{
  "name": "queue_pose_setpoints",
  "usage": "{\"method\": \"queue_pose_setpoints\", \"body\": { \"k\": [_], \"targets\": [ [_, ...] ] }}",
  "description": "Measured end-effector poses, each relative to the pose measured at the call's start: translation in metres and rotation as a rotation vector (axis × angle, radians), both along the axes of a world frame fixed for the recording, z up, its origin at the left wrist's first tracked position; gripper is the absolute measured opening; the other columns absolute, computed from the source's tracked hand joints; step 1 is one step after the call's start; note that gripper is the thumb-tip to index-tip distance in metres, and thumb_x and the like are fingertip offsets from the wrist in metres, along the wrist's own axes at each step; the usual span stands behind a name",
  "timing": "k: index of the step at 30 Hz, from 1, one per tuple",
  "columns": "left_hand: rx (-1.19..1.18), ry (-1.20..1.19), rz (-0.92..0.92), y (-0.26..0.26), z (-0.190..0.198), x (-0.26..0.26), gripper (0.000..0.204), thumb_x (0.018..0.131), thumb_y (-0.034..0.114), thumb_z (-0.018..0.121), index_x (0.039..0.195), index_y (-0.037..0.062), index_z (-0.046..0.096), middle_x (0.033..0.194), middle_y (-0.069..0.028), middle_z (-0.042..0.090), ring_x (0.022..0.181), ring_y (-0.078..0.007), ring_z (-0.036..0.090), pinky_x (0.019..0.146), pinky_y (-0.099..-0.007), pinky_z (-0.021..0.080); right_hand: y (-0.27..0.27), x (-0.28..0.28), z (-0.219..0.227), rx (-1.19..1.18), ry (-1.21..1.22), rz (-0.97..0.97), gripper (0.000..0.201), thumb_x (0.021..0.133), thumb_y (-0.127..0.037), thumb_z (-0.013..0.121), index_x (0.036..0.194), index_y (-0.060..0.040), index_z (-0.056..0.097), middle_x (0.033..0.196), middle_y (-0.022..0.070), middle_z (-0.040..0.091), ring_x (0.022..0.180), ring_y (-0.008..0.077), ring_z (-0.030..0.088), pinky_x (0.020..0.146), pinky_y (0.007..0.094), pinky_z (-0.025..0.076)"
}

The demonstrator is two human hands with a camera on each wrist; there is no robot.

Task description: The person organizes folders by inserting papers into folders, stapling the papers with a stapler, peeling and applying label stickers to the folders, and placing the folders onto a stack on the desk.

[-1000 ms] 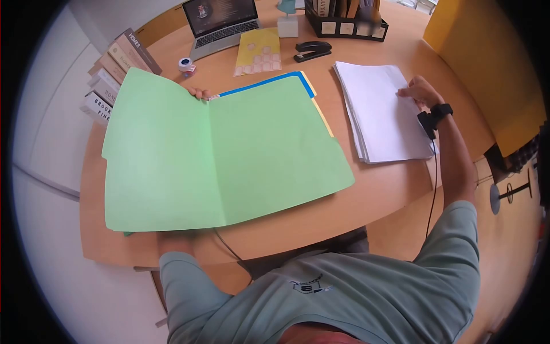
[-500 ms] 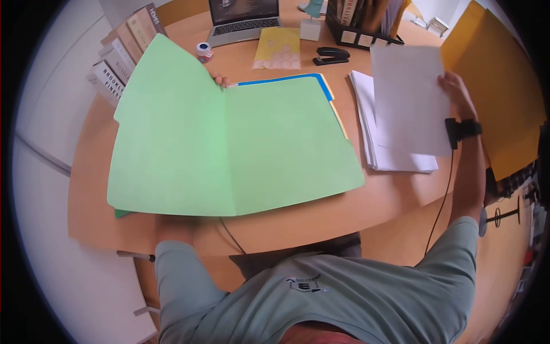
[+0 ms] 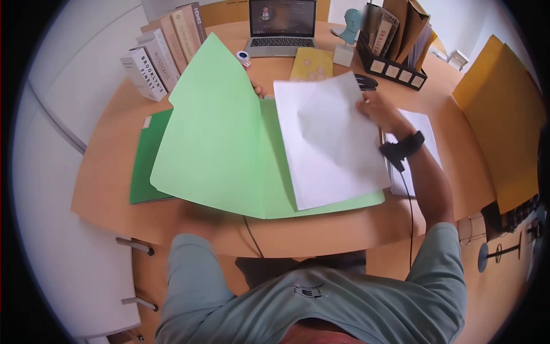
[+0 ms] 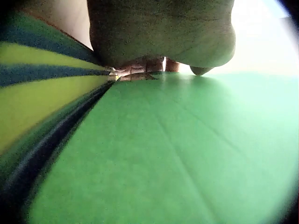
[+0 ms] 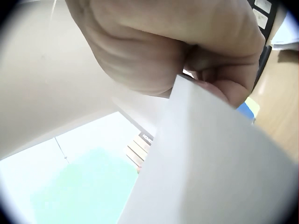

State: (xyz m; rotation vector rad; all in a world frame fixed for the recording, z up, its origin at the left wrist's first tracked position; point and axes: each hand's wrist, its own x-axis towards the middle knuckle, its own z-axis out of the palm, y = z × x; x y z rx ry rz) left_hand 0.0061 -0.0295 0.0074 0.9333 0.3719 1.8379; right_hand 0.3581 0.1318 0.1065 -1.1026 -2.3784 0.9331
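Note:
An opened light green folder (image 3: 212,132) lies over the desk, its left cover raised. My left hand (image 4: 163,32) is mostly hidden behind that cover in the head view; its fingers (image 3: 259,90) show at the top by the fold. In the left wrist view it grips the folder at the edge, beside yellow and dark bands. My right hand (image 3: 385,112) pinches the upper right edge of white paper (image 3: 329,137), slightly bent, over the folder's right half. Under the right wrist is a white paper stack (image 3: 421,129), partly covered by the arm.
A dark green folder (image 3: 150,155) lies to the left, below a row of books (image 3: 166,54). At the back are a laptop (image 3: 282,28), a yellow patterned sheet (image 3: 312,62), a black stapler (image 3: 366,83) and a black file organizer (image 3: 395,70). A yellow panel (image 3: 504,120) stands right.
My right hand has lifted the paper off the stack and carried it left over the folder's right half. The left cover is tilted up more, and the dark green folder now shows.

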Motion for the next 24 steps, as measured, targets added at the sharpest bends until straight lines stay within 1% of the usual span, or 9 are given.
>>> {"method": "queue_pose_setpoints", "body": {
  "k": [1, 2, 3, 5, 6, 12, 15, 18, 24],
  "targets": [
    [0.003, -0.001, -0.004, 0.001, 0.002, 0.001, 0.029, 0.092, 0.025, 0.06, 0.11, 0.0018, 0.056, 0.097, -0.008, 0.058, 0.102, -0.0247, 0.053, 0.097, -0.04, 0.042, -0.012, -0.003, 0.004, -0.039, -0.026, 0.004, 0.021, 0.089, -0.018, 0.059, 0.086, 0.0029, 0.062, 0.068, 0.0044, 0.056, 0.06, 0.014, 0.053, 0.049, 0.0312, 0.041],
    [0.004, 0.002, -0.005, 0.001, 0.003, 0.001, 0.029, 0.092, 0.025, 0.06, 0.11, 0.0018, 0.056, 0.097, -0.0079, 0.058, 0.101, -0.0247, 0.053, 0.097, -0.0399, 0.042, -0.009, -0.008, -0.005, -0.089, -0.047, 0.0, 0.024, 0.091, -0.018, 0.057, 0.088, 0.0047, 0.062, 0.07, 0.0063, 0.058, 0.063, 0.0156, 0.057, 0.051, 0.0308, 0.046],
    [0.005, 0.004, -0.007, 0.003, 0.004, -0.001, 0.029, 0.092, 0.025, 0.06, 0.11, 0.0018, 0.056, 0.097, -0.0079, 0.058, 0.101, -0.0246, 0.053, 0.097, -0.0398, 0.042, -0.007, -0.009, -0.008, -0.118, -0.042, 0.0, 0.025, 0.092, -0.019, 0.056, 0.088, 0.0052, 0.061, 0.071, 0.0069, 0.058, 0.064, 0.0158, 0.059, 0.052, 0.0305, 0.048],
    [0.011, 0.004, -0.01, 0.002, 0.005, -0.001, 0.029, 0.092, 0.025, 0.06, 0.11, 0.0017, 0.056, 0.097, -0.0079, 0.058, 0.101, -0.0245, 0.053, 0.097, -0.0397, 0.042, -0.02, -0.011, -0.008, -0.191, -0.036, -0.003, 0.026, 0.093, -0.019, 0.055, 0.089, 0.0063, 0.061, 0.072, 0.0082, 0.059, 0.067, 0.0162, 0.061, 0.054, 0.0299, 0.051],
    [0.015, 0.005, -0.011, 0.004, 0.005, -0.002, 0.029, 0.092, 0.025, 0.06, 0.11, 0.0017, 0.056, 0.097, -0.0078, 0.058, 0.101, -0.0245, 0.053, 0.096, -0.0396, 0.042, -0.027, -0.01, -0.003, -0.196, -0.024, 0.011, 0.027, 0.093, -0.021, 0.055, 0.081, 0.0041, 0.058, 0.071, 0.0074, 0.058, 0.06, 0.0157, 0.06, 0.055, 0.0282, 0.051],
    [0.024, 0.005, -0.015, 0.01, 0.006, -0.004, 0.029, 0.092, 0.025, 0.06, 0.11, 0.0016, 0.056, 0.097, -0.0077, 0.058, 0.1, -0.0242, 0.053, 0.096, -0.0391, 0.043, -0.014, -0.007, -0.005, -0.161, -0.123, 0.13, 0.025, 0.092, -0.016, 0.054, 0.076, 0.0037, 0.055, 0.062, 0.0065, 0.054, 0.048, 0.0149, 0.056, 0.045, 0.0273, 0.045],
    [0.034, 0.01, -0.02, 0.014, 0.009, -0.004, 0.029, 0.092, 0.025, 0.06, 0.11, 0.0016, 0.056, 0.097, -0.0076, 0.058, 0.1, -0.0241, 0.053, 0.095, -0.0389, 0.043, -0.019, -0.01, -0.005, -0.169, -0.088, 0.131, 0.025, 0.092, -0.013, 0.053, 0.074, 0.0034, 0.054, 0.059, 0.0054, 0.053, 0.047, 0.0138, 0.055, 0.045, 0.0269, 0.044],
    [0.044, 0.01, -0.029, 0.017, 0.013, -0.005, 0.029, 0.092, 0.024, 0.06, 0.11, 0.0015, 0.056, 0.096, -0.0075, 0.058, 0.099, -0.0239, 0.053, 0.095, -0.0386, 0.043, -0.018, -0.013, -0.005, -0.187, -0.12, 0.126, 0.025, 0.094, -0.015, 0.054, 0.077, 0.0035, 0.056, 0.062, 0.0078, 0.057, 0.049, 0.0137, 0.056, 0.047, 0.0265, 0.046],
    [0.071, 0.02, -0.042, 0.028, 0.02, -0.006, 0.029, 0.092, 0.024, 0.061, 0.11, 0.0015, 0.056, 0.096, -0.0074, 0.058, 0.098, -0.0236, 0.053, 0.094, -0.0382, 0.043, -0.029, -0.012, 0.005, -0.16, -0.184, 0.111, 0.024, 0.094, -0.015, 0.055, 0.08, 0.0052, 0.058, 0.063, 0.0082, 0.059, 0.05, 0.014, 0.058, 0.045, 0.026, 0.045]
  ]
}}
